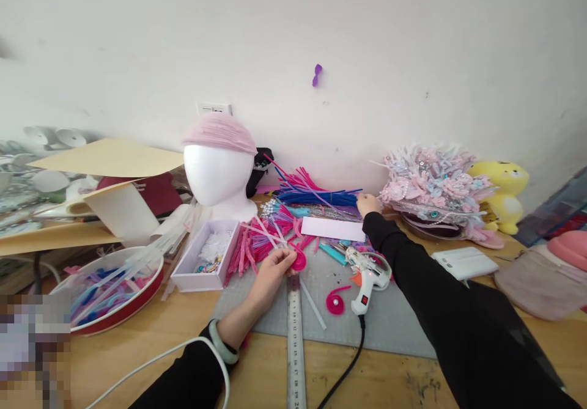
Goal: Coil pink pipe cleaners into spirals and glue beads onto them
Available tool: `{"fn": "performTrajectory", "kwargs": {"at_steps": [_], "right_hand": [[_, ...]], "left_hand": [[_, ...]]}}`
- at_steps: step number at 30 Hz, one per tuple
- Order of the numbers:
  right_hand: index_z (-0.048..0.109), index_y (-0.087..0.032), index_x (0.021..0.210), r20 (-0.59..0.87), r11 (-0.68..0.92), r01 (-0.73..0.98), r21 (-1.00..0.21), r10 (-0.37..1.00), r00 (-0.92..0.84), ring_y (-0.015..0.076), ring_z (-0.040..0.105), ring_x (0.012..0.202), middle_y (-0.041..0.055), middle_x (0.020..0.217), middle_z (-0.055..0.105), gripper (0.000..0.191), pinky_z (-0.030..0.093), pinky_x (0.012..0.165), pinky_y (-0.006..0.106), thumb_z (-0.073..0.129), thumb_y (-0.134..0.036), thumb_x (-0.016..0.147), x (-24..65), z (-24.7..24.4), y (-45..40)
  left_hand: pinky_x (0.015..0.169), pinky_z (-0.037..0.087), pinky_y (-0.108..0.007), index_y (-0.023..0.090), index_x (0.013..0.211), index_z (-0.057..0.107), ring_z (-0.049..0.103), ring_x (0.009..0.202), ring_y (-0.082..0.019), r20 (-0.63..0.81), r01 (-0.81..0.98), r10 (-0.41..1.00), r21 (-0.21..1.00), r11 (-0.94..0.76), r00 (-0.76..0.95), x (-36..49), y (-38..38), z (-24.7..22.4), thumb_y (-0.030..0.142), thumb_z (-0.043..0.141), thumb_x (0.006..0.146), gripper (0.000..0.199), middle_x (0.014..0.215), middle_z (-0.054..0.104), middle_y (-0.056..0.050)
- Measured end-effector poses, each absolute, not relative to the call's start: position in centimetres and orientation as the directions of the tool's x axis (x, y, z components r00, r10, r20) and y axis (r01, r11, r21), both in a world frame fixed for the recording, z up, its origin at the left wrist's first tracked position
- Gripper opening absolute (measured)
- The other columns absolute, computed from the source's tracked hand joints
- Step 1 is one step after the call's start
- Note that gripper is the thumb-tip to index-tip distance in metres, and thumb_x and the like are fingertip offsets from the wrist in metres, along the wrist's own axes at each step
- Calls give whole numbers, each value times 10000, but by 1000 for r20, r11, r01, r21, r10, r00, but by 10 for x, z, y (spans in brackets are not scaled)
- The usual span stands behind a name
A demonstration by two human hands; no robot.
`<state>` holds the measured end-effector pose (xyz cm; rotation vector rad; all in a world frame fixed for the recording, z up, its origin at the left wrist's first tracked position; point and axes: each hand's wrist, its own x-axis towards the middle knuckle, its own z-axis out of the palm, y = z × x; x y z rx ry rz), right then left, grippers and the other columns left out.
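Note:
My left hand [275, 268] pinches a hot-pink pipe cleaner coil [299, 260] above the steel ruler [295, 342]. At the right end of a blue pipe cleaner bundle [316, 198] is my right hand [368, 204], fingers curled; whatever they grip is hidden. A second pink coil [335, 302] with a pale bead at its centre and a short tail lies on the grey cutting mat [389, 329]. Beside it rests a white hot glue gun [365, 290]. One translucent glue stick [313, 305] lies next to the ruler. Pink pipe cleaners [243, 250] are heaped behind my left hand.
A white foam head [217, 180] with a pink wrap stands behind a white bead box [206, 256]. At left is a red-rimmed bowl [123, 320] of pipe cleaner pieces. Decorated pink headpieces [431, 189] and a yellow plush [502, 189] stand at right. A black cord [348, 366] crosses the front.

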<state>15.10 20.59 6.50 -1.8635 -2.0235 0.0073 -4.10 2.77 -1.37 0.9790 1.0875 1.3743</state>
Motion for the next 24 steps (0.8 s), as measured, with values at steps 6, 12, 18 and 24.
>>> {"fn": "performTrajectory", "kwargs": {"at_steps": [6,12,18,24], "right_hand": [[599,-184,815,332,279,878,-388,931,-149,132,538,848,18,885,623,270,372,725,214,353,-297,805,126,79,144],[601,-163,782,162,421,558,-715,877,-453,125,539,640,13,703,621,220,389,609,220,489,-342,718,124,45,53],[564,-157,710,40,234,467,-852,921,-388,123,542,590,8,652,599,165,407,558,221,465,-289,721,137,20,40],[575,-168,613,-18,289,661,-692,909,-416,120,543,545,4,580,602,199,380,522,215,431,-246,727,156,21,41]], "left_hand": [[602,407,-208,135,754,550,548,633,-105,-66,-419,989,908,6,-129,-36,24,-12,302,648,607,243,696,572,3],[716,428,-252,125,811,574,585,732,-138,-107,-473,993,878,70,-52,-21,13,-8,272,680,575,297,803,618,-38],[685,418,-242,139,815,578,561,665,-126,-70,-343,996,936,82,46,-17,9,-9,306,626,636,250,694,616,-24],[540,363,-192,172,828,546,466,532,-89,19,-104,949,993,-55,-315,-33,17,-3,357,551,666,246,579,506,46]]}}
